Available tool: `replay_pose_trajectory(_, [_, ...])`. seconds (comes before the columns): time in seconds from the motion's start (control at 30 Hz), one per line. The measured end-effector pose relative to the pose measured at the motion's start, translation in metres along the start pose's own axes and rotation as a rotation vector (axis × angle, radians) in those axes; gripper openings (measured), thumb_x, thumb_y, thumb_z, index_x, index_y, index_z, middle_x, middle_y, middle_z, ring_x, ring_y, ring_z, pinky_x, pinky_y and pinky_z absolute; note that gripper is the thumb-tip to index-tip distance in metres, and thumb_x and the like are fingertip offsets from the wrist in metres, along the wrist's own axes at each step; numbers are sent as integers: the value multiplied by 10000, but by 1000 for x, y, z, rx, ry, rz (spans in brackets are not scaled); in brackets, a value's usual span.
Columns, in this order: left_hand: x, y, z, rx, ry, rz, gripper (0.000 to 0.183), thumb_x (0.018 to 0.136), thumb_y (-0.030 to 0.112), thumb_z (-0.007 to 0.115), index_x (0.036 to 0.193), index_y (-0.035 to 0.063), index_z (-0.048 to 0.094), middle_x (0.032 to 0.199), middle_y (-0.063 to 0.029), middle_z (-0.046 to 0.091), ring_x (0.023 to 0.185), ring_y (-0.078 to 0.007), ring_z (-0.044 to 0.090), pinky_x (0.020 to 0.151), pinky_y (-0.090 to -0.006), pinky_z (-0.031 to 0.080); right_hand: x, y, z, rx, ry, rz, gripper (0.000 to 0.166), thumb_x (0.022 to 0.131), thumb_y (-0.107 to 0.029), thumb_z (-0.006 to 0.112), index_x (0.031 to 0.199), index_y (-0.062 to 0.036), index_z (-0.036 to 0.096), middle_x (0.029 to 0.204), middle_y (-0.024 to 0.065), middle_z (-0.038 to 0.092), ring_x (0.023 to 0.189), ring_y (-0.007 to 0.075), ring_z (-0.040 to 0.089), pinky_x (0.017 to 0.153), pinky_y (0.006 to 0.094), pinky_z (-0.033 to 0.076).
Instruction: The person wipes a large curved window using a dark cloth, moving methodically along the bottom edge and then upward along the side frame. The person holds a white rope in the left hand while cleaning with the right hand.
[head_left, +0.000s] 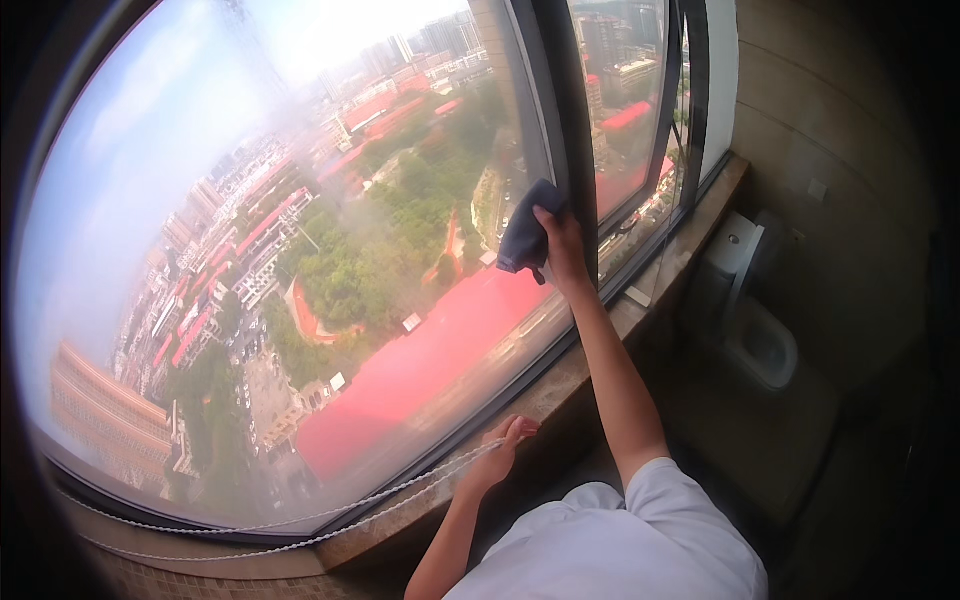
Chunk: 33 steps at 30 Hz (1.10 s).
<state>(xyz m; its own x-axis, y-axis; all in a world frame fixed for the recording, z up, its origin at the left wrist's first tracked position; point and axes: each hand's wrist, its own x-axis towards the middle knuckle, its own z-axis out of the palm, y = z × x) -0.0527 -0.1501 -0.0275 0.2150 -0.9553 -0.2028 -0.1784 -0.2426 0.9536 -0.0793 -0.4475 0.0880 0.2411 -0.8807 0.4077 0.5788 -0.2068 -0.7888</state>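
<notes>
A dark blue cloth is bunched in my right hand. It lies against the large window pane, close beside the dark upright window frame. Lower down, my left hand is over the brown stone sill, with its fingers near the sill's inner edge. Two strands of white twisted cord run from the lower left up into that hand, which appears to grip them. Parts of the glass look hazy and smeared.
Right of the upright frame, a second window has a sash that looks ajar. A white toilet with its tank stands beyond the sill at right. A small flat pale object rests on the sill. Tiled wall closes off the right.
</notes>
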Motion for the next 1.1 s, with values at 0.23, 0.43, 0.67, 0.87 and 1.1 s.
replay_pose_trajectory(0.23, [-65, 33, -13, -263, -185, 34, 361, 976, 288, 467, 1228, 28, 457, 1159, -150, 600, 1100, -200, 560, 969, -325, 409, -203, 190, -85, 712, 142, 967, 298, 877, -235, 604, 1145, -109, 572, 994, 33, 606, 936, 160, 588, 813, 316, 479])
replay_pose_trajectory(0.43, [-93, 93, -57, -22, -164, 186, 517, 930, 408, 461, 1291, 40, 417, 1209, -132, 591, 1170, -222, 519, 992, -372, 375, -150, 70, 34, 734, -501, 656, 207, 922, -151, 569, 1103, -49, 566, 966, 74, 634, 896, 197, 620, 769, 360, 507])
replay_pose_trajectory(0.67, [-61, 152, -65, 16, -8, 553, 528, 894, 392, 451, 1287, 40, 419, 1200, -145, 598, 1165, -248, 539, 1010, -422, 363, -54, 44, 10, 937, -111, 444, 201, 926, -227, 573, 1018, -50, 603, 916, 59, 661, 866, 185, 645, 756, 341, 535])
replay_pose_trajectory(0.87, [24, 98, -19, -140, -68, 278, 465, 980, 385, 341, 1260, 29, 446, 1186, -137, 592, 1042, -232, 586, 941, -360, 423, -136, 203, -118, 836, 554, 747, 212, 876, -266, 557, 1022, -119, 602, 997, 45, 627, 928, 201, 593, 791, 360, 488])
replay_pose_trajectory(1.1, [4, -11, 61, -89, -369, -277, 638, 999, 505, 158, 1169, 46, 567, 1020, -86, 659, 757, -145, 607, 683, -273, 424, -134, 157, -107, 538, 139, 927, 198, 809, -158, 586, 995, -92, 603, 922, 31, 612, 895, 182, 577, 811, 340, 467])
